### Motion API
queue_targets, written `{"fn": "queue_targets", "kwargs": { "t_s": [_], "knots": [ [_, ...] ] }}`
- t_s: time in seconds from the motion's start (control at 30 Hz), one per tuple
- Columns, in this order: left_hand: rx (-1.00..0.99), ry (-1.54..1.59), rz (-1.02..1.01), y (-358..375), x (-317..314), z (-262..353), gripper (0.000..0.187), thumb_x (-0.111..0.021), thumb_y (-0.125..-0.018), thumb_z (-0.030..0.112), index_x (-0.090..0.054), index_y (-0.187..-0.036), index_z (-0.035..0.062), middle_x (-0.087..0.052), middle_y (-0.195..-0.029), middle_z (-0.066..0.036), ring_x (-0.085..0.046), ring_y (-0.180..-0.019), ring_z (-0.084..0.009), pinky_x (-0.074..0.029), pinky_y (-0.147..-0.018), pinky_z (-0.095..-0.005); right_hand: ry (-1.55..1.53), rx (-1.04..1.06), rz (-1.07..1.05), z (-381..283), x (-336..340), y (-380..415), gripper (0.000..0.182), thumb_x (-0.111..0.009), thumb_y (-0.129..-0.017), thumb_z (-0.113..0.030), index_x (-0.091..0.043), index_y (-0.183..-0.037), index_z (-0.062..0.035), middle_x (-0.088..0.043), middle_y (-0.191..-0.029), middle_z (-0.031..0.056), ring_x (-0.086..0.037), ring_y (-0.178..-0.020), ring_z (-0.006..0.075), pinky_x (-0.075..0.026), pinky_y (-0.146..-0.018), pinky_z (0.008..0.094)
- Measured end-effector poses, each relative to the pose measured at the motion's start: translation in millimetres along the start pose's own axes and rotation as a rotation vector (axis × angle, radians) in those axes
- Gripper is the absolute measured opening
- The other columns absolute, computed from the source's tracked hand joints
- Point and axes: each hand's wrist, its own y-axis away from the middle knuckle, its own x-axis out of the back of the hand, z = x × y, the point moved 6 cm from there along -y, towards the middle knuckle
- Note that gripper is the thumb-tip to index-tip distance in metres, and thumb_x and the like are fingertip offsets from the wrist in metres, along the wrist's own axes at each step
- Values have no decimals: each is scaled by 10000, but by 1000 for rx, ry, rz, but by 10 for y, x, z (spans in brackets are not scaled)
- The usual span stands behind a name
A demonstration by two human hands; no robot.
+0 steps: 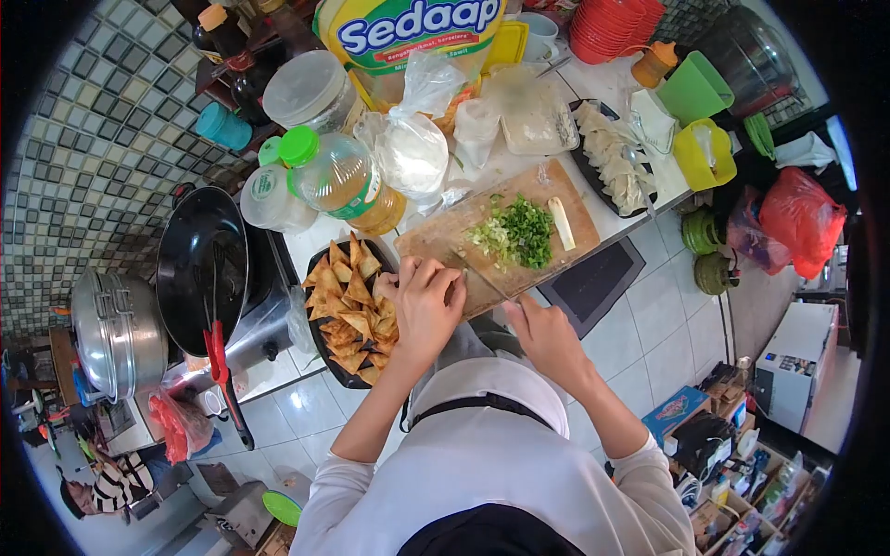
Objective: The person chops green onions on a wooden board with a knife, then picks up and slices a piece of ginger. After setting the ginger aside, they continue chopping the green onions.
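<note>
A wooden cutting board (440, 241) lies slanted on the counter in front of me. On it sits a pile of chopped green onion (528, 232), pale pieces to the left and dark green to the right. A pale stalk-like piece (562, 223) lies beside the pile. My right hand (545, 332) grips a knife (491, 284), its blade pointing left over the board. My left hand (426, 298) is at the board's left end with fingers curled and pressed together; what they hold, if anything, is hidden. Below it, a black tray (318, 335) carries fried triangular pastries (348, 301).
Left stands a black wok (199, 250) with a red-handled utensil (219, 352). Behind the board are an oil bottle (343, 176), plastic tubs and a Sedaap pouch (408, 46). Right, a black tray holds uncooked dumplings (612, 153), near a yellow container (691, 153).
</note>
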Motion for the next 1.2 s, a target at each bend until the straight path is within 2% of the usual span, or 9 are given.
{"fn": "queue_targets", "kwargs": {
  "t_s": [0.07,0.3,0.57,0.8,0.9,0.97,1.2],
  "knots": [
    [-2,-9,4,-9,22,12,88,-740,-705,131,-652,-705,145,-550,-739,46,-491,-850,-177,-247,-752,-403,-23,-58,14,27,51,3,367,-455,-968,-332,-540,-898,18,-570,-598,278,-579,-615,486,-464,-558,547],
    [9,-9,18,-2,38,36,90,-718,-716,124,-630,-699,130,-530,-723,27,-492,-833,-199,-243,-746,-430,-76,-49,-35,-63,32,41,369,-454,-968,-336,-533,-902,18,-571,-597,273,-577,-617,485,-467,-566,542],
    [39,17,-3,-10,18,10,80,-719,-693,118,-640,-693,124,-537,-732,27,-496,-842,-198,-248,-763,-431,96,12,14,-133,-36,-14,366,-464,-966,-338,-519,-868,10,-581,-575,243,-597,-558,440,-480,-497,509],
    [42,40,0,-11,22,-15,73,-713,-681,113,-645,-698,129,-537,-729,32,-495,-842,-195,-254,-763,-419,141,-2,-34,-78,-12,31,367,-463,-965,-342,-527,-888,12,-592,-601,249,-604,-581,447,-490,-514,508],
    [50,49,-1,-20,20,-7,74,-719,-687,120,-646,-696,130,-534,-724,33,-494,-840,-193,-254,-762,-415,111,-28,-30,-12,20,52,337,-486,-958,-299,-537,-890,27,-562,-587,262,-576,-594,458,-455,-541,524],
    [76,41,-33,-23,18,-40,93,-742,-690,132,-650,-697,139,-559,-737,49,-496,-848,-179,-249,-761,-401,86,-17,-16,-9,-3,0,374,-456,-966,-349,-540,-927,14,-588,-597,248,-595,-584,452,-481,-532,519],
    [63,38,-31,-7,25,-33,92,-734,-709,136,-643,-695,134,-552,-748,45,-490,-848,-186,-250,-763,-408,97,-28,12,-79,66,0,374,-454,-967,-344,-541,-914,16,-581,-595,253,-593,-591,449,-473,-535,519]
  ]
}}
